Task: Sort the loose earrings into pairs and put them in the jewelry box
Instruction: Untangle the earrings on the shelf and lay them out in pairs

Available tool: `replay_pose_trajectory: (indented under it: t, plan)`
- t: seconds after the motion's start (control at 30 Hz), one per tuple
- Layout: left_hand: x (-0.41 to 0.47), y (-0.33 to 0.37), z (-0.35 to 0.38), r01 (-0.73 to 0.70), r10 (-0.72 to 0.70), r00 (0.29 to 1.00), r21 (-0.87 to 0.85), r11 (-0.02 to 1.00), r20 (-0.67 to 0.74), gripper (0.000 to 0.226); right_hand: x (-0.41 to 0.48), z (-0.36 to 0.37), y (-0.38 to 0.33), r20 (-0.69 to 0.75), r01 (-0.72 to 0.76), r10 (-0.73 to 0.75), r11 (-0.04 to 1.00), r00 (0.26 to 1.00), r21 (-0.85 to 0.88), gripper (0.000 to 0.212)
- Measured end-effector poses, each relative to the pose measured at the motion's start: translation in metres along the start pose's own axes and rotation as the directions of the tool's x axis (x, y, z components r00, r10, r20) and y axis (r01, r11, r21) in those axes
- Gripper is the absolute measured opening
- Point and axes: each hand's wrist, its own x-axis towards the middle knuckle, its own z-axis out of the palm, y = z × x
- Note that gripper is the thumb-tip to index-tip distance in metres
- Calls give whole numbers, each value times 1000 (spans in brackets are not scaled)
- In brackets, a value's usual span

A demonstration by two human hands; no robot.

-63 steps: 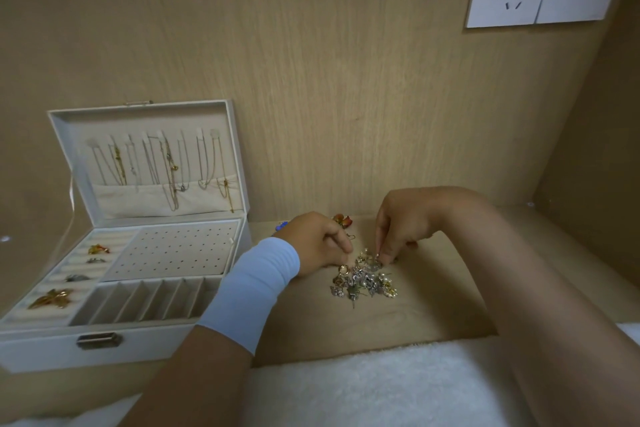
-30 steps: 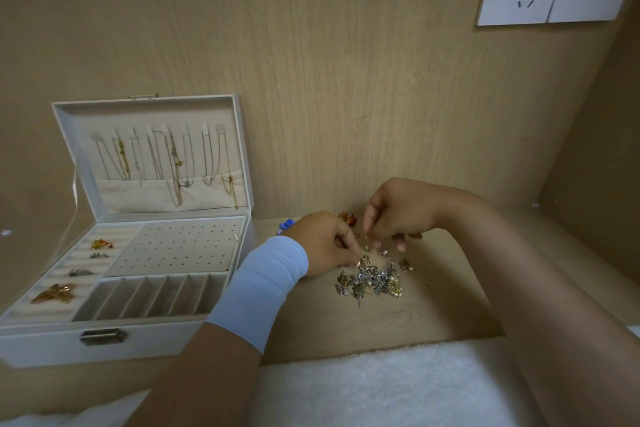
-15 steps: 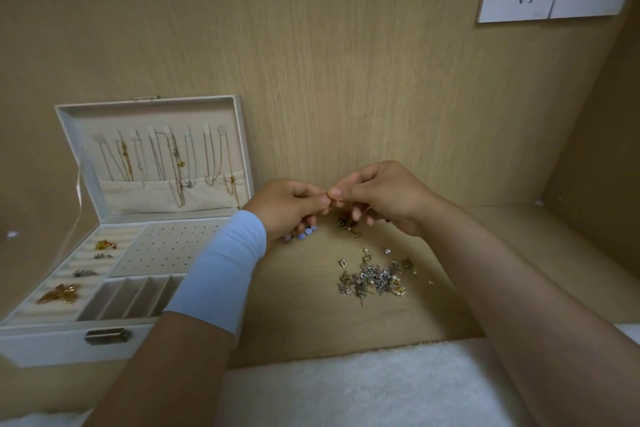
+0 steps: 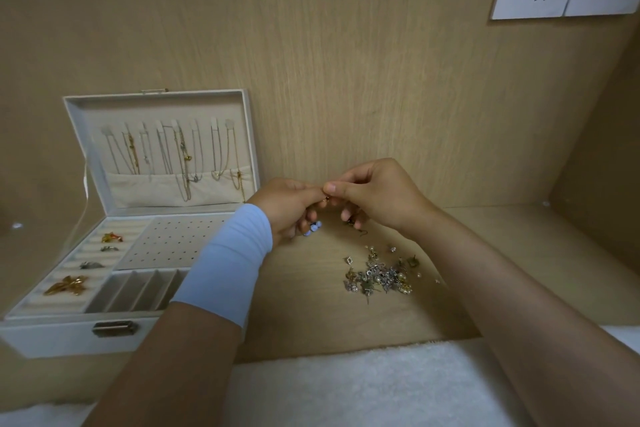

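A small gold earring (image 4: 326, 198) is pinched between the fingertips of the left hand (image 4: 289, 208) and the right hand (image 4: 377, 196), both raised above the table (image 4: 311, 308) and touching at the tips. The loose earrings (image 4: 379, 276) are heaped below the right hand. The open jewelry box (image 4: 114, 329) is positioned to the left of the left hand, whose wrist is covered by a pale blue band (image 4: 230, 263).

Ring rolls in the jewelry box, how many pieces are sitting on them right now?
4, all on the ring rolls at the jewelry box's left: orange-gold piece farthest back, small silver piece, grey piece, large gold brooch nearest. None looks hidden.
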Motion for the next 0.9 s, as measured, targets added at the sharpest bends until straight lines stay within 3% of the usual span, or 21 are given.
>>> replay_pose_trajectory:
  t: [0.27, 0.37, 0.47, 0.57, 0.73, 0.9]
  plan:
    - [-4, 3, -2, 3, -3, 999, -13, 1000, 32, 19, -1, -3, 0, 41, -10, 8, 999, 999, 41, 9]
    - [-8, 5, -6, -54, 55, 998, 194, 979, -2, 12, -1, -4, 1, 19, -27, 27, 999, 999, 28, 10]
    - [-7, 3, -16, -131, 157, 988, 550, 825, 0, 6, 0, -8, 5, 6, -74, 75, 993, 997, -91, 6]
    - [-6, -1, -13, -154, 132, 987, 767, 623, 91, 7, -1, -5, 10, 88, -69, 104, 939, 991, -337, 9]
    - [-2, -8, -2, -150, 44, 988, 893, 424, 145, 14, 0, 8, 18, 150, -38, 144, 832, 978, -554, 16]
    - [0, -7, 6, -145, 14, 989, 926, 347, 150, 27, -2, 15, 22, 187, 15, 118, 808, 975, -589, 6]
